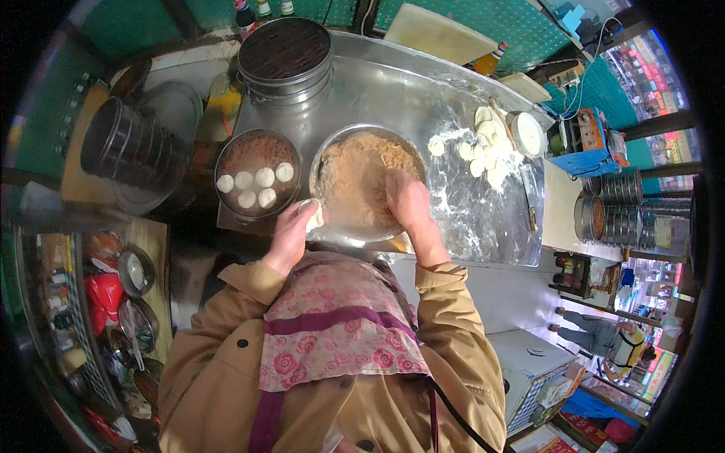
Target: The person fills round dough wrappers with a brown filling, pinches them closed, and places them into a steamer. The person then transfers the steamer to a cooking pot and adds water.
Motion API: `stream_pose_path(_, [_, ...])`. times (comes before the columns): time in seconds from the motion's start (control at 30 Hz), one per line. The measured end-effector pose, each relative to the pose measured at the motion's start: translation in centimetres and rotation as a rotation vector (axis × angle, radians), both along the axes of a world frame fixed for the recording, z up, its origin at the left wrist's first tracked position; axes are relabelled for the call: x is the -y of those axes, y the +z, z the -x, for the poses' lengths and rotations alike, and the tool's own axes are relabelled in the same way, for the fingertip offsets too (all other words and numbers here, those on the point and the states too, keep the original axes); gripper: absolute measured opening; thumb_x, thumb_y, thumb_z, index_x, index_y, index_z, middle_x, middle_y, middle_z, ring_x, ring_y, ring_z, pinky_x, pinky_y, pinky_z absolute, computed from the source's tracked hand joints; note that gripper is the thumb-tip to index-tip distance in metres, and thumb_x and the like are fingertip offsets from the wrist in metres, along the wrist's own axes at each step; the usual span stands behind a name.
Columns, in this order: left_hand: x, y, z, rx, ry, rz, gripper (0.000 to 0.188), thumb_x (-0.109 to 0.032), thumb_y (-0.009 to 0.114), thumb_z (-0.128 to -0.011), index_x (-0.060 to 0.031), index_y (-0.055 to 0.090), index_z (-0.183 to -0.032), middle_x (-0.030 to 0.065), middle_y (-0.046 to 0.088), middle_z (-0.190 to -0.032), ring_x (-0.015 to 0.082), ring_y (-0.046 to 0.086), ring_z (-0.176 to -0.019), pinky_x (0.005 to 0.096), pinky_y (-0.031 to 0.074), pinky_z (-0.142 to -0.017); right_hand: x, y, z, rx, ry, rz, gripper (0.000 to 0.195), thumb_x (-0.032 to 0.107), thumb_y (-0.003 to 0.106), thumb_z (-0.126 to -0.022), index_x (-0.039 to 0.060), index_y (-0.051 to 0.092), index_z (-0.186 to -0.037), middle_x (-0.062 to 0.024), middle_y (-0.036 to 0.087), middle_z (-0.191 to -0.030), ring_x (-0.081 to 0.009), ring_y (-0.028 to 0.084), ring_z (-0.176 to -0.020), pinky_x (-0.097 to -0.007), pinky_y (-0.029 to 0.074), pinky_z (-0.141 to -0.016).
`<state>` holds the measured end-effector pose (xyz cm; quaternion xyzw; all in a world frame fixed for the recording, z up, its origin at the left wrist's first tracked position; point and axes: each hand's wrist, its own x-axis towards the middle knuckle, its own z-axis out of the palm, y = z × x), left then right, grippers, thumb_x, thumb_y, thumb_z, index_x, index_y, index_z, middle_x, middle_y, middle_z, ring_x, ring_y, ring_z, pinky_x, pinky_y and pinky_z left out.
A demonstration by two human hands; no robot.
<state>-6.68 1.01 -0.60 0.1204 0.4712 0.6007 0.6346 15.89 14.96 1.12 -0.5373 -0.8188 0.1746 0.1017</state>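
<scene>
My left hand (288, 233) holds a piece of pale dough (315, 217) beside the near left rim of a large metal bowl (358, 242). Crumbly light-brown filling (354, 170) lies inside this bowl. My right hand (408, 197) is over the bowl's right side, its fingers curled down at the filling. Whether they grip a tool or filling is hidden. Left of the bowl, a round metal steamer (220, 195) contains several white filled buns (264, 177) on a brown liner.
Several dough pieces (481, 150), a rolling pin (502, 120), a flour bowl (529, 135) and a knife (530, 198) lie right on the floured metal table (385, 85). Stacked steamers (286, 85) stand behind; more (122, 139) stand left. A person (609, 334) is far right.
</scene>
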Motion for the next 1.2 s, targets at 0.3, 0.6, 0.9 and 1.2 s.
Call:
stream_pose_path(0.3, [-0.9,-1.2,-0.2,-0.004,-0.025,0.057,0.019,-0.02,0.058,-0.099,-0.0024,0.062,-0.106,0.0066,0.066,-0.095,0.0149,0.064,-0.084,0.0288,0.051,-0.076,-0.2,0.6,2.1,-0.08,0.174,-0.078,0.019,0.02,0.053,-0.092,0.0098,0.065,-0.101,-0.0193,0.067,-0.077,-0.0412,0.064,-0.07,-0.05,0.052,-0.067])
stream_pose_path(0.6, [-0.6,-1.6,-0.4,0.006,-0.016,0.039,0.02,-0.021,0.057,-0.1,-0.0025,0.063,-0.104,0.0068,0.066,-0.094,0.0146,0.063,-0.082,0.0284,0.051,-0.074,0.9,0.4,2.3,-0.083,0.242,-0.077,0.019,0.019,0.053,-0.092,0.0073,0.067,-0.098,-0.0199,0.066,-0.074,-0.0404,0.064,-0.067,-0.0514,0.051,-0.062])
stream_pose_path(0.9, [-0.6,-1.3,-0.4,0.134,0.013,-0.018,0.016,-0.014,0.057,-0.099,-0.0015,0.063,-0.105,0.0031,0.065,-0.096,0.0113,0.062,-0.086,0.0253,0.048,-0.076,1.9,0.9,-1.3,-0.378,0.114,0.27,0.015,0.009,0.063,-0.09,0.0009,0.072,-0.098,-0.0163,0.07,-0.082,-0.0235,0.066,-0.076,-0.0331,0.052,-0.072])
stream_pose_path(1.2, [-2.0,2.4,-1.8,0.007,-0.04,-0.109,0.023,-0.008,0.053,-0.099,0.0051,0.058,-0.118,0.0111,0.066,-0.109,0.0174,0.065,-0.096,0.0302,0.053,-0.085,4.3,5.0,-3.1,-1.084,-0.255,0.674,0.014,0.011,0.065,-0.091,-0.002,0.069,-0.096,0.002,0.053,-0.064,-0.006,0.041,-0.054,-0.0224,0.03,-0.051])
